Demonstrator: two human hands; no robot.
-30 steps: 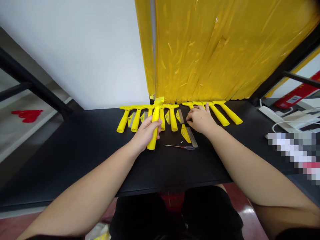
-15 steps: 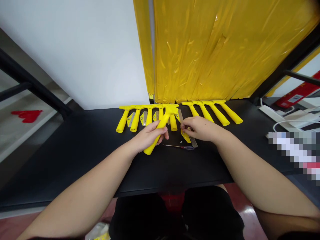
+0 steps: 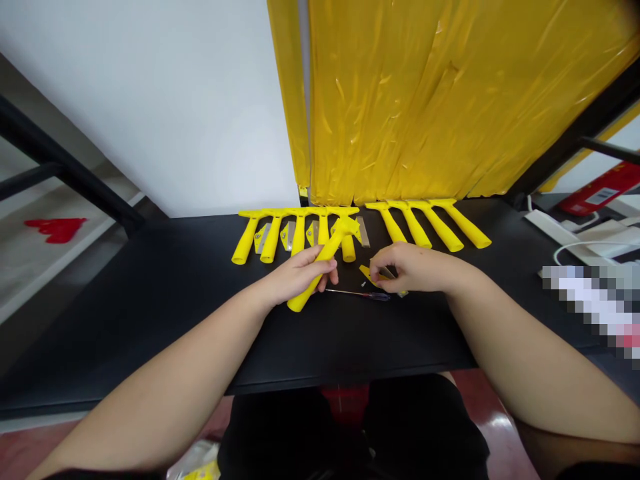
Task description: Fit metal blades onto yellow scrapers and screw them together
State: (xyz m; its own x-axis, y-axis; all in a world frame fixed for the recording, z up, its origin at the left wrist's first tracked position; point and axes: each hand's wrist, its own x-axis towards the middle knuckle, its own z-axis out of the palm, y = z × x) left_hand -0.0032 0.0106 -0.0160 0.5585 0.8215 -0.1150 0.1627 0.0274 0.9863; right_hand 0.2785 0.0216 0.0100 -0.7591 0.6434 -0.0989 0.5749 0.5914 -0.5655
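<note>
My left hand (image 3: 300, 270) is wrapped round a yellow T-shaped scraper handle (image 3: 325, 257), tilted with its head up and to the right. My right hand (image 3: 400, 267) is curled, thumb and fingertips closed on a small yellow plate (image 3: 367, 272) with a metal blade (image 3: 403, 293) partly hidden beneath the hand. Close by on the table lie a screwdriver (image 3: 367, 294) with a thin shaft and a tiny pale screw (image 3: 363, 285). Behind the left hand stretches a row of several yellow scraper handles (image 3: 271, 240), with more plates and blades (image 3: 289, 236) between them.
Further right at the back lie several more yellow handles (image 3: 445, 227). Yellow plastic sheeting (image 3: 380, 100) and a white panel (image 3: 165, 107) rise behind the black table (image 3: 165, 300). White power strips and cables (image 3: 575, 233) sit at the right edge, near a black frame post (image 3: 565, 133).
My right hand has shifted slightly right and towards me, and the yellow plate with its blade has turned under it. The left hand keeps the handle, whose head is turned more edge-on.
</note>
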